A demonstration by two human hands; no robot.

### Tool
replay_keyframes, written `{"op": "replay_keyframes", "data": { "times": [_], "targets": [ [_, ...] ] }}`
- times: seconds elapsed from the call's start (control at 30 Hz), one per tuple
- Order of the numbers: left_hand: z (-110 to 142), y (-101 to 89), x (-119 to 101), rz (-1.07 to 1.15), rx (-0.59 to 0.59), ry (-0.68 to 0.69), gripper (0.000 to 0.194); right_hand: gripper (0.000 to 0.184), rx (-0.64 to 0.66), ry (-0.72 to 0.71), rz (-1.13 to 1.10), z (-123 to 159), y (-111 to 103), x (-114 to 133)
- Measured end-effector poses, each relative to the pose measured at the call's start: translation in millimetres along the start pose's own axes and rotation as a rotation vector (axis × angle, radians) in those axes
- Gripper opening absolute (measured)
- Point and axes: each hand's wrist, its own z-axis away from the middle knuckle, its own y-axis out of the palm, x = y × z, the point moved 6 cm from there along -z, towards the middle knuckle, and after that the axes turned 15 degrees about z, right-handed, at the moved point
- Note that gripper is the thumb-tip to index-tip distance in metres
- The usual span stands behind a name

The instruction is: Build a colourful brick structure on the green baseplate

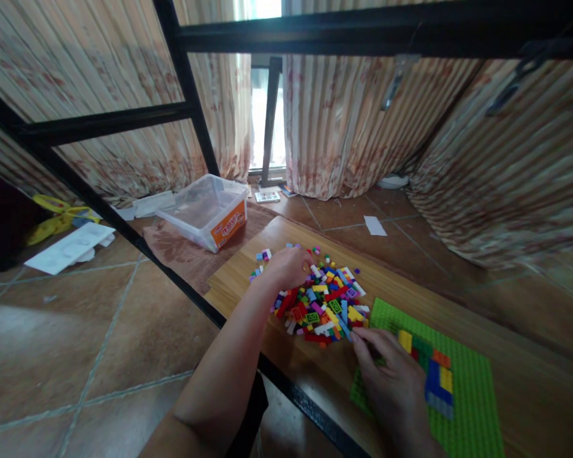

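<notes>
Left hand (290, 264): fingers curled down into the pile (319, 289); cannot tell whether they grip anything.
Right hand (395, 376): thumb and forefinger pinched on a blue brick (345, 328), at the pile's edge.
Pile: on the table (239, 273), beside the baseplate (475, 397).
Baseplate: green, bearing joined bricks (432, 380).

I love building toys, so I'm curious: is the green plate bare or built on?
Built on, partly: yellow, orange, blue and other bricks sit on the green plate, beside bare studs. The right hand hides some.
</notes>
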Motion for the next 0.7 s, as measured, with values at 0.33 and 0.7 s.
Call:
{"op": "replay_keyframes", "data": {
  "times": [0.33, 0.7],
  "targets": [
    [6.5, -52.8, 51.6, 0.041, -0.372, -0.284, 0.039, 0.020, -0.003, 0.012, -0.001, -1.0, -1.7, -7.4],
    [10.3, -48.9, 69.0, -0.078, -0.195, -0.310, 0.038, 0.017, -0.016, -0.033, 0.007, -0.6, -0.7, -16.6]
  ]
}}
